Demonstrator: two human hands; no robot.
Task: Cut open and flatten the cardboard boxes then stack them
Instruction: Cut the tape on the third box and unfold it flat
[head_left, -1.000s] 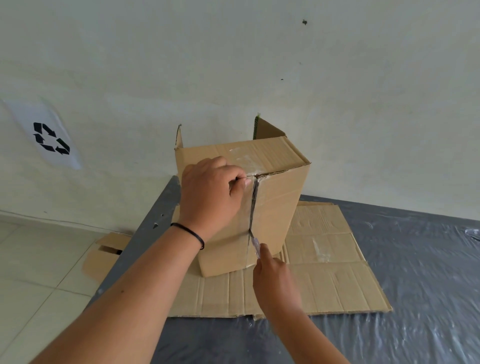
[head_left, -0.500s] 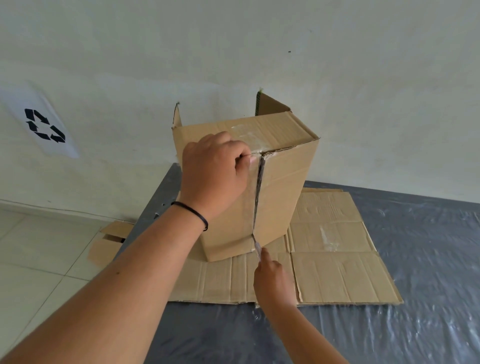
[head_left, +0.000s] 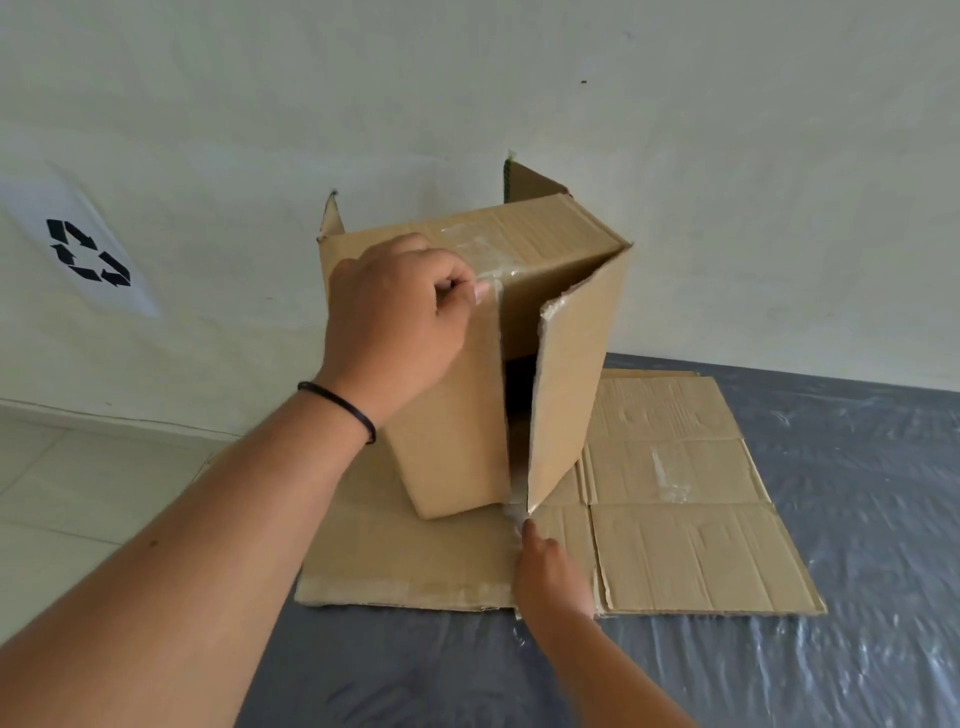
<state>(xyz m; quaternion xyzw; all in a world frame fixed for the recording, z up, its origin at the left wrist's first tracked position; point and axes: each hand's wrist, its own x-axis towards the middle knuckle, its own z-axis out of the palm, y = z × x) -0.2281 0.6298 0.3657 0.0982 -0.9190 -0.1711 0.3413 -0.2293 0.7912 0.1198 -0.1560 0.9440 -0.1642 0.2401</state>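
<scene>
A brown cardboard box (head_left: 566, 395) stands tilted on a flattened cardboard sheet (head_left: 691, 551) on the table. Its front seam is split from top to bottom, and the two flaps gape to show the dark inside. My left hand (head_left: 395, 322) grips the top corner of the left flap, pinching clear tape there. My right hand (head_left: 553, 571) is closed at the seam's lower end, holding a small cutter whose tip touches the box's bottom corner; the tool is mostly hidden.
The table carries a dark grey plastic cover (head_left: 857, 649). A white wall stands close behind, with a recycling sign (head_left: 85, 254) at the left. Tiled floor (head_left: 62, 493) lies left of the table.
The cut has reached the bottom of the seam and the two front flaps have sprung apart. My left hand has pulled the left flap away; the box tilted slightly.
</scene>
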